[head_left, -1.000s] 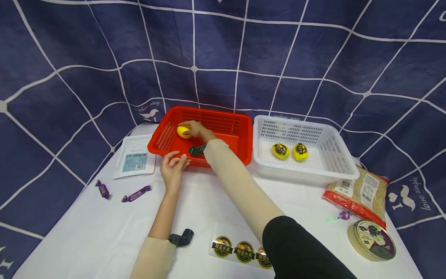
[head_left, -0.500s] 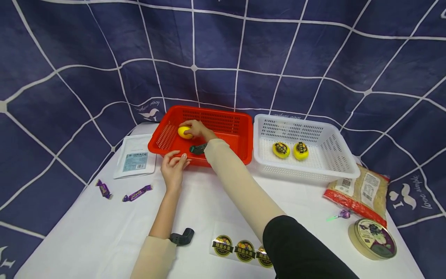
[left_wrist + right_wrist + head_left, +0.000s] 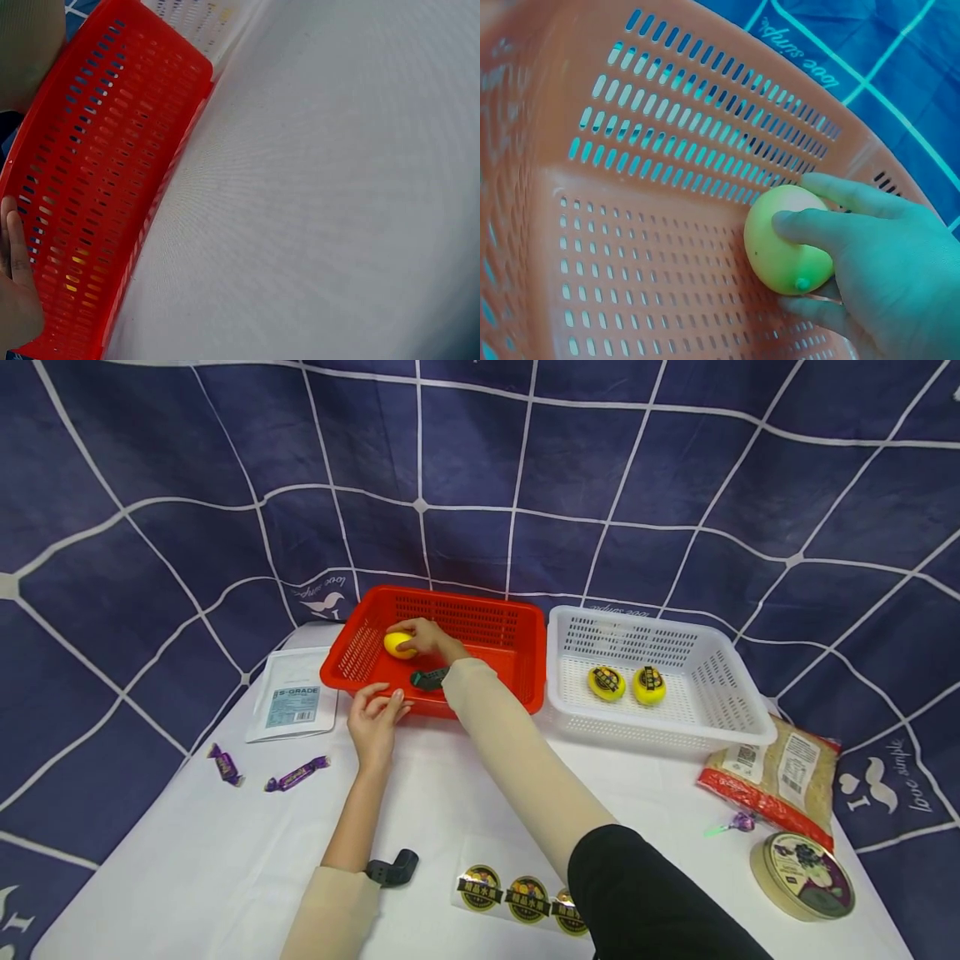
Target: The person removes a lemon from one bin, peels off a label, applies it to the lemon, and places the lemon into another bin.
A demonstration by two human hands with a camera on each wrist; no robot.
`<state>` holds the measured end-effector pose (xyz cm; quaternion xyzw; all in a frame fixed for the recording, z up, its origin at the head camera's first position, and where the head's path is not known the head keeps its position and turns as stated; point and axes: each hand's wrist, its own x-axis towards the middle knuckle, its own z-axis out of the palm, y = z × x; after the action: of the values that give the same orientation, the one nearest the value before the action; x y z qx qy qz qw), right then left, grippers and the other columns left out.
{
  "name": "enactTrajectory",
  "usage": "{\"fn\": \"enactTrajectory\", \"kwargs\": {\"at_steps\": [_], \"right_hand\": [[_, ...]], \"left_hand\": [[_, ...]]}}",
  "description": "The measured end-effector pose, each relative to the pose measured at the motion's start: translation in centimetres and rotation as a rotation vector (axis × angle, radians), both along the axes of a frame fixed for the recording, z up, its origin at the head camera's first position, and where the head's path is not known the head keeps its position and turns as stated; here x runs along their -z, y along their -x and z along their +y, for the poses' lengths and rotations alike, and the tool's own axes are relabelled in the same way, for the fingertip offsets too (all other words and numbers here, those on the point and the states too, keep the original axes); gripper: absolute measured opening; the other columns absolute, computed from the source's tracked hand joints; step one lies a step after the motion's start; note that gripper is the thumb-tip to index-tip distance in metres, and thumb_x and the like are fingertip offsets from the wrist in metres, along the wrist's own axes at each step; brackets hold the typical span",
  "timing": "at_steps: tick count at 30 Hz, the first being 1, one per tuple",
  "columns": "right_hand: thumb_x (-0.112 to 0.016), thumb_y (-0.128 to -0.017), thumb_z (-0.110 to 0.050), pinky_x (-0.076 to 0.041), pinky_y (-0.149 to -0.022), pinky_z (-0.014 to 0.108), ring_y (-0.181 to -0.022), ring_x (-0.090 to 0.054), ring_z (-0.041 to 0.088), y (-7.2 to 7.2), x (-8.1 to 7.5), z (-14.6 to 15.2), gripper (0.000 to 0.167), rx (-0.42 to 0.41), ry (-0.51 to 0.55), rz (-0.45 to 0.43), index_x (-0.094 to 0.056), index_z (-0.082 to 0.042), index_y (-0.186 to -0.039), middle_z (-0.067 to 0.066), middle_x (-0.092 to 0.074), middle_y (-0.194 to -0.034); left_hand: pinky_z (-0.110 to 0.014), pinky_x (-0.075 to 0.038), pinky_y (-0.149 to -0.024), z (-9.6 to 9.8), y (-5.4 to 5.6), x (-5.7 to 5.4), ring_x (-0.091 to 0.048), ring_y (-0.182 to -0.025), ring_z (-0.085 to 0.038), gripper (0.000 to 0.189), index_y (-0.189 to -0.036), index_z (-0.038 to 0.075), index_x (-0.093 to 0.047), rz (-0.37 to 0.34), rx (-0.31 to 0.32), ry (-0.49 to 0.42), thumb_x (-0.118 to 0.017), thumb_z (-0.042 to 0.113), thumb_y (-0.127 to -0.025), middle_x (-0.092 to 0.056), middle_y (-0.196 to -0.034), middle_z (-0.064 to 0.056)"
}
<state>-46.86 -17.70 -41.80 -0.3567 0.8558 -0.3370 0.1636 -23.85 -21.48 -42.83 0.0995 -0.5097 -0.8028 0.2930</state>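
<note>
White tabletop (image 3: 247, 860), rounded yellow lemon (image 3: 776, 262), smooth-skinned; nub-tipped

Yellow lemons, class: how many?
3: one lemon in the right hand, within the red plastic basket; two stickered lemons in the white plastic basket. The beige sleeve may hide others.

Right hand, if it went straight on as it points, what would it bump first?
Holding the lemon, the right hand would probably meet the red basket's left end wall; depth is unclear.
</note>
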Motion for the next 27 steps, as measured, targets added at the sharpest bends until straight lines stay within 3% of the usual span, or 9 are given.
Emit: {"fn": "enactTrajectory", "kwargs": {"at_steps": [3, 6, 13, 16, 21, 24, 27], "right_hand": [[-0.066, -0.086, -0.018, -0.03, -0.105, 0.034, -0.11, -0.051, 0.019, -0.1, 0.0, 0.3, 0.041, -0.001, -0.007, 0.008, -0.059, -0.016, -0.126, 0.003, -0.057, -0.125], [-0.067, -0.086, -0.018, -0.042, -0.091, 0.025, -0.109, -0.051, 0.02, -0.1, -0.2, 0.6, 0.041, 0.012, 0.001, -0.001, -0.059, -0.018, -0.126, 0.003, -0.056, -0.126], [-0.067, -0.085, -0.016, -0.045, -0.081, 0.019, -0.1, -0.052, 0.017, -0.4, -1.9, 0.8, 0.042, 0.004, 0.122, 0.022, -0.058, -0.018, -0.127, 0.001, -0.056, -0.125], [-0.068, -0.085, -0.016, -0.044, -0.08, 0.019, -0.095, -0.05, 0.015, -0.6, -3.6, 1.6, 0.043, -0.034, 0.156, 0.084, -0.058, -0.017, -0.127, 0.0, -0.057, -0.123], [-0.07, -0.084, -0.02, -0.041, -0.082, 0.019, -0.095, -0.05, 0.012, -1.6, -8.0, 3.4, 0.044, -0.12, 0.181, 0.215, -0.058, -0.021, -0.127, -0.005, -0.057, -0.123], [-0.069, -0.084, -0.021, -0.039, -0.088, 0.017, -0.103, -0.049, 0.009, -3.2, -10.7, 5.3, 0.044, -0.172, 0.199, 0.277, -0.058, -0.023, -0.126, -0.008, -0.055, -0.126], [-0.069, -0.084, -0.021, -0.04, -0.091, 0.016, -0.11, -0.047, 0.006, -5.8, -12.7, 7.9, 0.043, -0.218, 0.221, 0.316, -0.059, -0.023, -0.126, -0.007, -0.054, -0.127]], "left_hand": [[-0.032, -0.055, -0.069, 0.2, 0.0, 0.1, -0.066, -0.064, -0.021, 0.027, -0.105, -0.006, -0.052, 0.005, 0.007, -0.002, -0.066, -0.003, -0.082, -0.058, -0.07, -0.011], [-0.032, -0.055, -0.07, 0.2, 0.0, 0.1, -0.066, -0.065, -0.021, 0.028, -0.105, -0.006, -0.052, 0.0, 0.01, -0.002, -0.066, -0.002, -0.082, -0.059, -0.07, -0.01], [-0.032, -0.055, -0.068, 0.0, 0.2, 0.3, -0.067, -0.064, -0.021, 0.03, -0.105, -0.008, -0.051, 0.019, 0.005, -0.006, -0.067, -0.002, -0.081, -0.061, -0.071, -0.009], [-0.032, -0.055, -0.067, 0.1, 0.3, 0.4, -0.067, -0.063, -0.02, 0.029, -0.104, -0.008, -0.052, 0.033, 0.015, -0.012, -0.067, -0.004, -0.08, -0.061, -0.071, -0.01], [-0.032, -0.055, -0.068, 0.1, 0.5, 0.4, -0.067, -0.064, -0.022, 0.027, -0.104, -0.006, -0.053, 0.047, 0.018, -0.015, -0.067, -0.003, -0.081, -0.061, -0.072, -0.012], [-0.033, -0.055, -0.069, 0.1, 0.6, 0.4, -0.067, -0.065, -0.023, 0.026, -0.104, -0.005, -0.053, 0.048, 0.018, -0.011, -0.066, -0.003, -0.081, -0.061, -0.071, -0.012], [-0.032, -0.055, -0.069, 0.1, 0.6, 0.4, -0.067, -0.065, -0.023, 0.027, -0.103, -0.004, -0.054, 0.053, 0.016, -0.022, -0.067, -0.003, -0.08, -0.061, -0.071, -0.012]]}}
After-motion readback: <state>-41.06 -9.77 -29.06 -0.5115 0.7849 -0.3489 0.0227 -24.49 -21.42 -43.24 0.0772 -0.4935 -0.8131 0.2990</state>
